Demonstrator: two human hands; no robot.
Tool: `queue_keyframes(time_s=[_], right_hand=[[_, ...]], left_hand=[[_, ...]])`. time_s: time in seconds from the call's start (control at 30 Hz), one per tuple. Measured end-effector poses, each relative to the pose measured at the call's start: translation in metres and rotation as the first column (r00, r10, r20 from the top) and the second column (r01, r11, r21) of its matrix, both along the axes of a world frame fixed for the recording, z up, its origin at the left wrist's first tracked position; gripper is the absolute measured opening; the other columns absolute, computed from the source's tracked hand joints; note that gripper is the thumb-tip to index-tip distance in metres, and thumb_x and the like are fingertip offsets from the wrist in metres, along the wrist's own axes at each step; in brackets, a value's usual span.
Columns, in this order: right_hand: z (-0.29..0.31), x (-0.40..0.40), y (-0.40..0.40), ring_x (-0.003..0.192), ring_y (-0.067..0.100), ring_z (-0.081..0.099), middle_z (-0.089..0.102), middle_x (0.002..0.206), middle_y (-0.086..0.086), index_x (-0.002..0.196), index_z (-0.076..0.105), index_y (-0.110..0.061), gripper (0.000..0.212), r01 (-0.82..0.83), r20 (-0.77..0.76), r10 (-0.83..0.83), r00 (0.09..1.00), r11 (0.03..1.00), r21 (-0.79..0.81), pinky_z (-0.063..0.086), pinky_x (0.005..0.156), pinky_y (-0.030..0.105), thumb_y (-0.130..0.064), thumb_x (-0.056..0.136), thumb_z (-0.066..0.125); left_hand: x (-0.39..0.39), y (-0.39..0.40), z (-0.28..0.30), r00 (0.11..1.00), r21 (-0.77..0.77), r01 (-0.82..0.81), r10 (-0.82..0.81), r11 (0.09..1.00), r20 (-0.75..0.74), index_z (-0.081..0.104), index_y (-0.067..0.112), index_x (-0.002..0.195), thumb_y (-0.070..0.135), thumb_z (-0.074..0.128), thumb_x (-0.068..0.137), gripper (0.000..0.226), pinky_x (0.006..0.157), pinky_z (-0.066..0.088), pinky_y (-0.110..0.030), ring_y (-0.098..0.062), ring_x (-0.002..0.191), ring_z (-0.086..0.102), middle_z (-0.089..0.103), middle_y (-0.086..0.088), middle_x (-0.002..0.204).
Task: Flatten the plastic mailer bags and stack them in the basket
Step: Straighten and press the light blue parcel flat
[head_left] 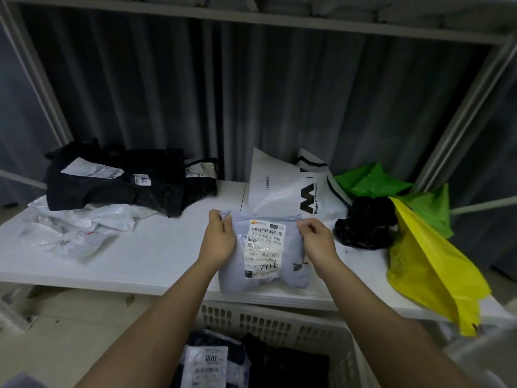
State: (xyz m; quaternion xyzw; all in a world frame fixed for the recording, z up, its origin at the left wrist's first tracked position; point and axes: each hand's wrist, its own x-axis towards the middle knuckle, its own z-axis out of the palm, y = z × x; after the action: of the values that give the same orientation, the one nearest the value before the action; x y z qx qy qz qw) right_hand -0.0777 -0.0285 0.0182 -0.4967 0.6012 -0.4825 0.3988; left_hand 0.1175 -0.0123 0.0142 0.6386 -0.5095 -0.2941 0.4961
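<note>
With both top corners pinched, pale grey-lilac plastic mailer bag [263, 253] lying label-up on white tabletop [156, 247], near front edge, directly above white slotted plastic basket [268, 323]. Left hand [219, 236]: fingers curled, gripping far-left corner. Right hand [317, 238]: thumb and fingers curled, nipping far-right corner. Grip at opposite corners probably for pulling top edge taut and spreading creases. Long axis running away from wearer, toward dark corrugated back wall [223, 107]; white shipping label [264, 247] upright, reading toward wearer. Lower end puffed, not yet flat. Position beside basket likely for short transfer onto labelled bags [207, 362] already inside.
</note>
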Motion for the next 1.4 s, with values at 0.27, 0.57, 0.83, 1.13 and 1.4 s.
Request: queue_keyframes(time_s=[0.27,0.57,0.83,1.13,1.4], right_hand=[[-0.05,0.015,-0.023,0.082,0.027,0.056,0.061,0.087,0.012,0.089,0.057,-0.006,0.024,0.102,0.006,-0.104,0.995,0.984,0.146,0.045,0.073,0.034,-0.026,0.098,0.046],[-0.103,0.041,-0.03,0.073,0.015,0.058,0.057,0.086,0.001,0.131,0.04,-0.019,0.042,-0.179,-0.037,0.192,0.981,0.957,0.227,0.048,0.055,0.017,-0.004,0.093,0.051],[-0.105,0.063,-0.041,0.098,0.027,0.057,0.059,0.113,0.016,0.13,0.048,-0.003,0.047,-0.163,-0.353,0.17,0.92,0.985,0.051,0.05,0.076,0.023,0.007,0.084,0.049],[-0.087,0.117,-0.053,0.147,0.024,0.006,0.017,0.158,0.01,0.148,0.031,-0.014,0.051,-0.445,-0.854,0.335,0.398,0.884,0.14,0.005,0.119,0.044,-0.032,0.1,0.025],[-0.134,0.113,-0.054,0.148,0.024,0.003,0.01,0.16,0.009,0.152,0.017,-0.016,0.086,-0.464,-0.888,0.332,0.319,0.871,0.159,-0.002,0.117,0.045,-0.045,0.077,-0.012]], left_hand=[[0.016,-0.016,-0.04,0.993,0.313,0.107,-0.087,0.944,-0.077,0.047,0.005,0.118,0.054,0.025,0.099,0.057,0.083,0.039,-0.03,-0.019,0.096,0.057,0.06,-0.006,0.107],[0.046,-0.016,-0.103,0.975,0.335,-0.04,-0.037,0.941,0.221,0.042,0.006,0.096,0.029,0.027,0.104,0.028,0.071,0.032,-0.031,-0.03,0.092,0.055,0.054,-0.015,0.096],[0.053,-0.026,-0.115,0.83,0.317,-0.233,0.018,0.919,0.557,0.041,0.005,0.125,0.037,0.037,0.1,0.04,0.086,0.041,-0.044,-0.038,0.113,0.049,0.047,-0.021,0.127],[0.037,-0.051,-0.107,0.71,0.272,0.113,-0.269,0.956,0.651,0.02,0.023,0.152,0.041,0.014,0.101,0.054,0.117,0.005,-0.039,-0.02,0.148,0.001,0.008,-0.002,0.161],[0.038,-0.055,-0.136,0.441,0.38,0.129,-0.396,0.916,0.805,0.0,0.017,0.153,0.036,0.012,0.101,0.056,0.118,-0.008,-0.04,-0.016,0.147,-0.01,-0.006,-0.001,0.161]])
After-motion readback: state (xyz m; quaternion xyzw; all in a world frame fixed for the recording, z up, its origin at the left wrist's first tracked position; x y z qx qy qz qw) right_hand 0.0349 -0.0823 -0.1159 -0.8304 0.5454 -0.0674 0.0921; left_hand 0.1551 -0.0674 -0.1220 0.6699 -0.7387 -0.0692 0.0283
